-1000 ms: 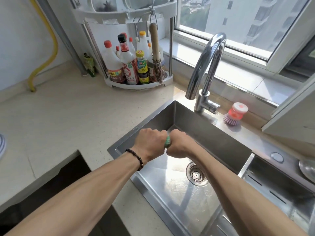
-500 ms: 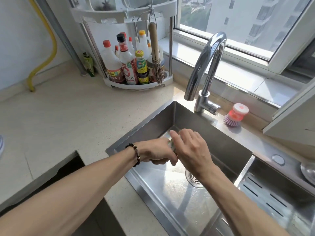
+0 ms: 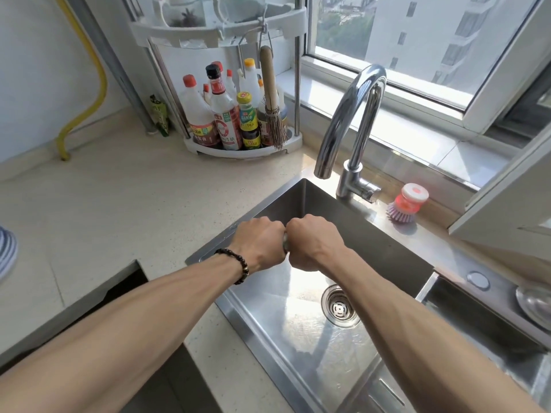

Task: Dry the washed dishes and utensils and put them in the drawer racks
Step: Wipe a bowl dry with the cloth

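Both my hands are clenched side by side over the steel sink (image 3: 283, 326). My left hand (image 3: 258, 245), with a dark bead bracelet on the wrist, and my right hand (image 3: 313, 242) each grip one end of a small greenish cloth (image 3: 285, 245). Only a thin sliver of the cloth shows between the two fists; the rest is hidden inside them. No dish or utensil is in either hand. A dark drawer opening (image 3: 128, 289) shows below the counter edge at lower left.
A curved chrome faucet (image 3: 353, 120) rises behind the sink, with a red dish brush (image 3: 408, 204) beside it. A corner rack of sauce bottles (image 3: 235, 117) stands on the counter. A blue-striped dish (image 3: 6, 251) sits at the left edge, a metal bowl (image 3: 535, 305) at the right.
Half a second ago my right hand was loosened, fingers spread over the cloth. Now it has closed into a fist again, pressed against my left fist, and both hands sit slightly higher.
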Available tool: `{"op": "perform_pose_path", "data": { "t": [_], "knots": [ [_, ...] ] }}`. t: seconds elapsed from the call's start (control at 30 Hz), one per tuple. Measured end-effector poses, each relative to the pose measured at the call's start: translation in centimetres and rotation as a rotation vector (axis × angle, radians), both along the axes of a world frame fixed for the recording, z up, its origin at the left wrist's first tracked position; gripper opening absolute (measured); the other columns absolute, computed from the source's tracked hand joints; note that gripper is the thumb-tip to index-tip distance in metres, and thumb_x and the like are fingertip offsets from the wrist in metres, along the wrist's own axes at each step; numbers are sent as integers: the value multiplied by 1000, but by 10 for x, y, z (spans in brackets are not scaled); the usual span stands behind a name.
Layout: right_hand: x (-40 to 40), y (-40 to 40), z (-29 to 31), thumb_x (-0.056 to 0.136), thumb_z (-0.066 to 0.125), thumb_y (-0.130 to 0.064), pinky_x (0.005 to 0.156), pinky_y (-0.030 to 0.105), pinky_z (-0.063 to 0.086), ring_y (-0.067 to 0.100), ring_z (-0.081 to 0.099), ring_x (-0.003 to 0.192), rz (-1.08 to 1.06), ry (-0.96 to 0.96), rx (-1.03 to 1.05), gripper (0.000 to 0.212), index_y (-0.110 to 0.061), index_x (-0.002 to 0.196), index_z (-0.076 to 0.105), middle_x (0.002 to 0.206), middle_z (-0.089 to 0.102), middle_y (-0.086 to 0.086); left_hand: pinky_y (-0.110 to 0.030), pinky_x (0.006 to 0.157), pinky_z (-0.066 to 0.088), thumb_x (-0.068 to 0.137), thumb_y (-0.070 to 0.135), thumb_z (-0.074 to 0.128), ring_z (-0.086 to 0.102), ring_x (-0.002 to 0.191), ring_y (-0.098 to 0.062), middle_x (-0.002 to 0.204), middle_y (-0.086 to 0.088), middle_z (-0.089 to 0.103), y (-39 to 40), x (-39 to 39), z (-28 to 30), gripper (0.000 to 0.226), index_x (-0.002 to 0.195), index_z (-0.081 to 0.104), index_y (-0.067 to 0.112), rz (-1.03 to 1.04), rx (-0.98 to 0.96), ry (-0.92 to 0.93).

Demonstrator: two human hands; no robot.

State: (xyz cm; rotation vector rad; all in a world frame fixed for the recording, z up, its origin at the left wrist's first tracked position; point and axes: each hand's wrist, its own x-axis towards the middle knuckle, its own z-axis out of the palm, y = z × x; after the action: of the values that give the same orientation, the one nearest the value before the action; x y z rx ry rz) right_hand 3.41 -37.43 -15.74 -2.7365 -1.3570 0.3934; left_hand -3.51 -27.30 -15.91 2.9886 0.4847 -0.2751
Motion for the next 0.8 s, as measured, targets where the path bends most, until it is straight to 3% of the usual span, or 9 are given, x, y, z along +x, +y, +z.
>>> {"op": "perform_pose_path", "data": {
  "t": [0.3,0.47,0.57,0.63,0.7,0.8],
  "knots": [
    [5,1,13,74,56,-7,59,32,44,28,55,66,0,26,53,10,-13,82,59,68,50,2,-29,58,41,89,17,55,56,65,-23,62,2,49,0,-1,13,29,62,44,20,69,-94,-57],
    [6,-4,21,74,57,-7,56,30,42,27,54,63,-5,25,82,12,-12,84,61,69,54,4,-27,56,40,89,17,56,55,64,-21,60,4,48,0,-3,19,30,62,43,21,22,-47,-90],
    [0,-7,15,78,56,-8,56,33,40,31,54,65,-37,-63,198,12,-14,85,48,66,48,1,-29,60,42,90,22,59,59,69,-23,66,3,52,3,0,26,22,71,49,22,4,-21,-113],
    [-3,-12,8,82,57,-12,58,35,41,31,56,70,-60,-57,242,17,-17,91,42,75,54,-1,-32,63,46,90,24,65,62,78,-23,78,2,58,7,0,28,12,86,53,22,-7,-84,-72],
    [-6,-19,2,86,62,-16,62,35,39,28,56,77,-68,91,237,27,-20,103,41,92,57,-2,-37,70,54,87,25,74,63,88,-22,96,1,62,13,-7,23,35,108,46,24,-11,-249,-34],
    [-10,-30,-2,85,70,-15,63,29,44,20,60,79,-136,416,446,36,-23,110,44,97,62,-3,-39,78,59,83,26,82,64,92,-16,105,2,62,22,-28,21,48,111,43,26,64,-544,-119]
  ]
}}
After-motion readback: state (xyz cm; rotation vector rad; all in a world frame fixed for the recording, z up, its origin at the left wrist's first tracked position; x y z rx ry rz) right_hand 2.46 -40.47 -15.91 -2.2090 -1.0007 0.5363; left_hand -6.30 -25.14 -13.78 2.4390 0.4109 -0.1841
